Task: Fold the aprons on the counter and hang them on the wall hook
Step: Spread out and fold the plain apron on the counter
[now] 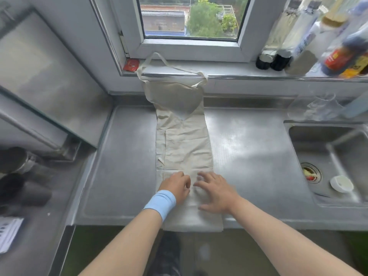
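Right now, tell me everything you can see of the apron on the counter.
The apron is beige, woven-looking cloth, folded lengthwise into a narrow, creased strip. It lies on the counter, hem overhanging the front edge, bib against the wall, neck loop draped on the windowsill. The right hand presses flat near the hem; the left hand rests beside it, fingers curled.

1. The apron (185, 140), under the left hand (176, 186) and right hand (215, 194), is cream woven cloth, matt and creased.
2. The counter (258, 176) beneath the hands is brushed stainless steel with a dull sheen; just right of the hands it carries a fine dotted texture.
3. The sink (338, 148), well right of the right hand, is the same brushed steel.
4. The wristband (160, 204), directly behind the left hand, is light blue cloth, soft and matt.
5. The bottles (338, 56), far beyond the right hand, look glossy, though blurred.
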Tool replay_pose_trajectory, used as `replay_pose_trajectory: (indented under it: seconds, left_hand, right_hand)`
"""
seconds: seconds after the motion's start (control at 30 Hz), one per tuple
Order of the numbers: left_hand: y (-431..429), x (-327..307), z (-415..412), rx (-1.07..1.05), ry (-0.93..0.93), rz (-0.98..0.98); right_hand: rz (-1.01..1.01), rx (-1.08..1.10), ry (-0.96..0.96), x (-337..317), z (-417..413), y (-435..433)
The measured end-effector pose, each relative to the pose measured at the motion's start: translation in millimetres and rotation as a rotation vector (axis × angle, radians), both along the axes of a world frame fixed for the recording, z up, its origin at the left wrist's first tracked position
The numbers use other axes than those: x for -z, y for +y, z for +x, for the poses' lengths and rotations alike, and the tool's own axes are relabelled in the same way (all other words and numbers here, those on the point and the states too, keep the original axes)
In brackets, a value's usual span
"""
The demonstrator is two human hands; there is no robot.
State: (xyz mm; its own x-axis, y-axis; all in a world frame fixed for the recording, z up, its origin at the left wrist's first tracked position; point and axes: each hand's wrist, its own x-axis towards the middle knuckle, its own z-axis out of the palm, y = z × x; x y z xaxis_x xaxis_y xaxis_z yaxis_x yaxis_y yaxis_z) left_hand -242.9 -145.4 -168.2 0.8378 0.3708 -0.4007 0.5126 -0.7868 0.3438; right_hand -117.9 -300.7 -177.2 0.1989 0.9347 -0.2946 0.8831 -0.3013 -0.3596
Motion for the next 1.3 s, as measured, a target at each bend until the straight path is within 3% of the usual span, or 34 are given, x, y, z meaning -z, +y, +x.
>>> replay_pose_trajectory:
  seconds: [0.13,0.37,0.53,0.73,0.83,1.07,1.2,1.3]
  left_hand:
    - [-34,0,-37,0.008,0.033,0.024]
    - [-54,-1,-72,0.151,0.108,0.077]
    - [-55,2,-75,0.168,0.074,0.104]
    - [-57,5,-79,0.154,0.005,0.174]
    - [-54,5,-82,0.134,0.011,0.226]
    - [-43,-27,-73,-0.159,0.023,0.014]
    - [-32,-56,-69,-0.106,0.199,-0.104]
    - [-21,-86,-64,-0.04,0.357,-0.174]
  right_hand:
    - [-0.03,-0.125,-0.045,7,-33,-28]
    - [0.014,-0.118,-0.089,13,-49,-37]
    - [0.03,-0.023,0.02,3,-50,-39]
    - [0.065,0.138,-0.032,1,-48,-24]
    - [0.03,0.204,0.045,-12,-43,-18]
    - [0.095,0.323,0.238,-37,-38,-27]
    - [-0.132,0.243,0.22,-59,-33,-26]
    - [-0.296,0.239,0.326,-83,-26,-21]
